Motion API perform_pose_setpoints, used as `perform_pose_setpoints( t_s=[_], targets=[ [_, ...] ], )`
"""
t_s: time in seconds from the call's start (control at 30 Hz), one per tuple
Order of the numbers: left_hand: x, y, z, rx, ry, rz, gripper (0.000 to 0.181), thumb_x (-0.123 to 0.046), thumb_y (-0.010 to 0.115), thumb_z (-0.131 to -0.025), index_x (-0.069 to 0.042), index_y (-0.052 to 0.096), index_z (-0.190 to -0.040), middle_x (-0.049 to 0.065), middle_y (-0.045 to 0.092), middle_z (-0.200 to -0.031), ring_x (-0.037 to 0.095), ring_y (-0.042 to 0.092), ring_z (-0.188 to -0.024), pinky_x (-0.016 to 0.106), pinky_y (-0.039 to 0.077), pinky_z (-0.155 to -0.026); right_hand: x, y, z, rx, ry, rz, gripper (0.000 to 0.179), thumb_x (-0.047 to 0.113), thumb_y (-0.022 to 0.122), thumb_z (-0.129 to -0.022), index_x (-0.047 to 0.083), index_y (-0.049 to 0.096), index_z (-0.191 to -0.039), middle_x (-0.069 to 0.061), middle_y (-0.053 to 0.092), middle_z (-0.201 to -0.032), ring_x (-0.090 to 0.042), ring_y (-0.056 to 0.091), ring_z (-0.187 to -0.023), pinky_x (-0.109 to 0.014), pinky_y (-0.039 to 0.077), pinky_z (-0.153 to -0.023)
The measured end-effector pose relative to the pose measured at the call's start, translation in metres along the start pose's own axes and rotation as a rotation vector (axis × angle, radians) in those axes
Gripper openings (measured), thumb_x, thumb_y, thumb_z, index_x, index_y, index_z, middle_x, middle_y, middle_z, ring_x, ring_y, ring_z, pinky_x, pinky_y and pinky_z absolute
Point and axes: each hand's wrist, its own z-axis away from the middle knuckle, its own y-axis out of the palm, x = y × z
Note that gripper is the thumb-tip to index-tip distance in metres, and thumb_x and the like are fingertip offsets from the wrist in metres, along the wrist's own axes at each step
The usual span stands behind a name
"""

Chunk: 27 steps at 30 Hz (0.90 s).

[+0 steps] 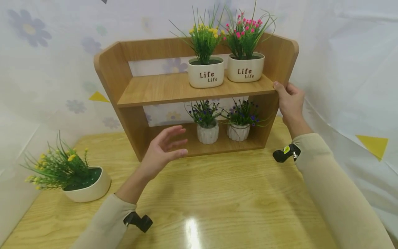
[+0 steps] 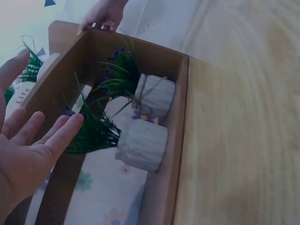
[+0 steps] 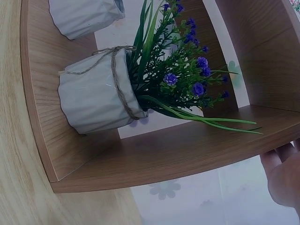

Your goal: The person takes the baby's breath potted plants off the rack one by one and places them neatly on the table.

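Observation:
A two-tier wooden desk shelf (image 1: 152, 88) stands on the table. My right hand (image 1: 291, 105) grips its right side panel at the middle board, thumb on the front edge. Fingers curled, my left hand (image 1: 163, 147) hovers in front of the lower tier and holds nothing. On the upper board are two white oval "Life" planters, one with yellow flowers (image 1: 206, 74), the other with pink flowers (image 1: 245, 69). Below stand two small ribbed white pots with purple flowers: the left pot (image 1: 207, 134) and the right pot (image 3: 93, 96), which has twine tied round it.
Another white oval planter (image 1: 93, 193) with yellow flowers is on the table at the left, its plant leaning left. The wood-grain tabletop (image 1: 217, 197) extends in front of the shelf. White flower-patterned sheeting (image 1: 56, 69) hangs behind and at the sides.

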Motion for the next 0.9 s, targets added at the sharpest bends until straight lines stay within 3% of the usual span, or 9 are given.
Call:
perform_pose_setpoints(
  t_s=[0.23, 0.5, 0.63, 0.77, 0.9],
  targets=[
    [-0.022, 0.007, -0.029, 0.007, 0.045, -0.018, 0.067, -0.008, 0.074, -0.079, -0.017, 0.043, -0.137, 0.003, 0.045, -0.136, 0.029, 0.051, -0.117, 0.039, 0.049, -0.087, 0.000, 0.000, 0.000, -0.002, -0.002, -0.009, 0.026, 0.023, 0.076, -0.078, 0.004, 0.073, -0.096, -0.002, 0.068, -0.082, -0.016, 0.062, -0.074, -0.025, 0.049, -0.069],
    [-0.069, 0.017, -0.055, -0.001, 0.049, -0.021, 0.064, -0.006, 0.069, -0.083, -0.011, 0.038, -0.139, 0.007, 0.041, -0.139, 0.028, 0.050, -0.117, 0.038, 0.048, -0.090, -0.001, 0.000, 0.000, 0.002, -0.013, -0.018, 0.026, 0.023, 0.076, -0.077, 0.005, 0.073, -0.096, -0.002, 0.068, -0.082, -0.015, 0.062, -0.073, -0.024, 0.049, -0.069],
    [-0.086, 0.019, -0.069, -0.014, 0.087, 0.000, 0.061, -0.003, 0.066, -0.083, -0.011, 0.040, -0.138, 0.008, 0.041, -0.139, 0.033, 0.048, -0.118, 0.039, 0.049, -0.088, 0.000, 0.001, -0.001, 0.000, -0.026, -0.007, 0.025, 0.023, 0.076, -0.077, 0.005, 0.073, -0.095, -0.001, 0.068, -0.080, -0.015, 0.062, -0.073, -0.024, 0.049, -0.068],
    [-0.098, 0.016, -0.087, -0.031, 0.119, 0.015, 0.061, -0.002, 0.067, -0.083, -0.010, 0.040, -0.137, 0.009, 0.041, -0.139, 0.037, 0.047, -0.118, 0.041, 0.050, -0.085, 0.000, 0.000, -0.001, -0.001, -0.029, 0.006, 0.025, 0.024, 0.076, -0.077, 0.006, 0.074, -0.094, 0.000, 0.068, -0.080, -0.014, 0.062, -0.073, -0.023, 0.049, -0.067],
    [-0.100, 0.006, -0.112, -0.066, 0.109, 0.039, 0.064, -0.002, 0.070, -0.081, -0.013, 0.042, -0.137, 0.010, 0.039, -0.140, 0.034, 0.050, -0.115, 0.047, 0.048, -0.086, -0.003, -0.001, -0.001, 0.002, -0.020, 0.004, 0.025, 0.024, 0.076, -0.077, 0.005, 0.074, -0.094, 0.000, 0.069, -0.080, -0.015, 0.062, -0.074, -0.023, 0.050, -0.067]
  ],
)
